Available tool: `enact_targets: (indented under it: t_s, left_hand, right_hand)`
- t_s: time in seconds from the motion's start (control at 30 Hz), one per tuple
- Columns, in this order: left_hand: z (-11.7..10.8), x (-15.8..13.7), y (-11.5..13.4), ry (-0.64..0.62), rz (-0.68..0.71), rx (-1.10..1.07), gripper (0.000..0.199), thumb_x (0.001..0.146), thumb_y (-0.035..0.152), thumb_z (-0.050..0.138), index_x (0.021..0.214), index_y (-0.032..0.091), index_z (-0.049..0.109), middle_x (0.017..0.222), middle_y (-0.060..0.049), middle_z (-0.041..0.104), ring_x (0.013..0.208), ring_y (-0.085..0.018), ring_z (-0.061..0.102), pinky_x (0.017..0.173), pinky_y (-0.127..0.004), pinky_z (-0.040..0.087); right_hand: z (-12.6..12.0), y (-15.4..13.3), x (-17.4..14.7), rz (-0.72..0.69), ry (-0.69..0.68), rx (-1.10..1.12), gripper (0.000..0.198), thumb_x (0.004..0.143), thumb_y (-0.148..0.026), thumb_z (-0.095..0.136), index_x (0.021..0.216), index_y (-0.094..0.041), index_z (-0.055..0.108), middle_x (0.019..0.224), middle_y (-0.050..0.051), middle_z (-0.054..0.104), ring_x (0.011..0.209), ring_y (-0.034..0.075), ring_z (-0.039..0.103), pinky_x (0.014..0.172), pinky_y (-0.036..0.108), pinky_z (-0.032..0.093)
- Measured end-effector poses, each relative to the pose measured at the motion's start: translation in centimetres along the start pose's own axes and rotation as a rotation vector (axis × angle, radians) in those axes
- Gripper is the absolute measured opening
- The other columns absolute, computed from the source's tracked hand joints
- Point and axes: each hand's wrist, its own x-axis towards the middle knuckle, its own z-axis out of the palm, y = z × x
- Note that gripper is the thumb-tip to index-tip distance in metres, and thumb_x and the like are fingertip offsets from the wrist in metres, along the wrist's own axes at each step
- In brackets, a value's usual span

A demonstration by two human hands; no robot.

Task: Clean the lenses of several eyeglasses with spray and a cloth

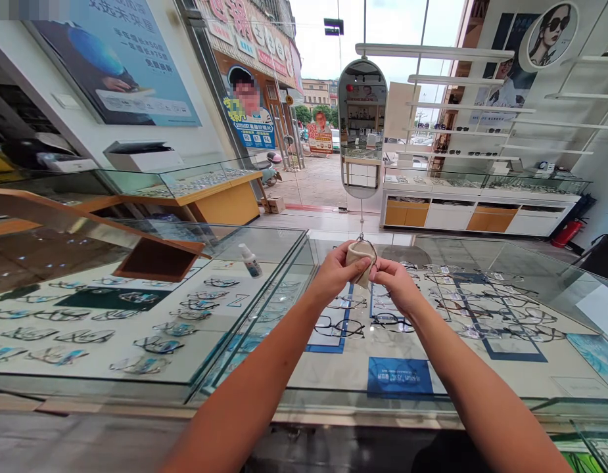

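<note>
- My left hand (346, 265) is curled closed around a beige cloth (361, 257), thumb laid across its front, above a glass display case (328, 394).
- My right hand (390, 273) meets it, fingertips pinched together at the cloth's edge; whether they also grip the frame, I cannot tell.
- The eyeglasses (374, 246) sit between both hands, mostly wrapped, a thin dark rim showing at the top.
- Wiping well, I judge, calls for steadying the rim near the lens and rubbing lightly between thumb and finger, without twisting the frame.
- A fresh fold of cloth should spare the lens from grit.
- A spray bottle (250, 261) stands to the left, well apart from my hands.
</note>
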Motion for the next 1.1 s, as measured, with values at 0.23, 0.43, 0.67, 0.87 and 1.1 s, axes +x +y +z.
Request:
enact_targets:
  t_s: [0.23,0.43,0.67,0.87,1.1]
  left_hand:
    - [0.3,-0.1,-0.2,0.052,0.025,0.060,0.055,0.061,0.058,0.096,0.080,0.017,0.064,0.070,0.002,0.060,0.064,-0.011,0.052,0.059,-0.023,0.042]
    - [0.5,-0.1,-0.5,0.111,0.059,0.064,0.064,0.064,0.072,0.090,0.066,0.018,0.054,0.060,0.005,0.049,0.055,-0.009,0.042,0.051,-0.023,0.034]
    - [0.5,-0.1,-0.5,0.131,0.115,0.055,0.063,0.075,0.078,0.078,0.073,0.017,0.064,0.067,0.001,0.055,0.060,-0.011,0.046,0.054,-0.025,0.038]
    - [-1.7,1.1,-1.1,0.345,0.201,0.092,0.061,0.079,0.079,0.074,0.079,0.019,0.063,0.072,0.002,0.057,0.066,-0.012,0.052,0.062,-0.024,0.044]
    - [-5.6,2.4,-1.2,0.658,0.203,0.809,0.026,0.100,0.043,0.054,0.090,0.022,0.063,0.076,-0.003,0.065,0.074,-0.021,0.061,0.072,-0.030,0.046]
  right_hand:
    - [0.2,-0.1,0.1,-0.027,0.013,-0.099,0.014,0.065,-0.031,0.071,0.059,-0.023,0.061,0.067,-0.003,0.056,0.074,0.017,0.048,0.080,0.034,0.038]
    - [0.3,-0.1,0.1,-0.076,-0.013,-0.127,0.014,0.066,-0.031,0.068,0.059,-0.023,0.058,0.068,-0.004,0.054,0.076,0.017,0.046,0.079,0.034,0.037]
    - [0.3,0.1,0.2,-0.066,0.066,-0.115,0.019,0.069,-0.036,0.068,0.062,-0.023,0.057,0.070,-0.003,0.051,0.075,0.017,0.042,0.078,0.034,0.034]
    - [-0.2,-0.3,0.6,-0.086,0.231,-0.015,0.022,0.065,-0.040,0.071,0.059,-0.023,0.058,0.072,-0.002,0.054,0.076,0.016,0.043,0.078,0.032,0.035]
    - [-0.7,-0.7,0.7,-0.055,0.298,0.015,0.030,0.061,-0.041,0.073,0.054,-0.024,0.050,0.067,-0.002,0.049,0.072,0.016,0.038,0.069,0.030,0.032]
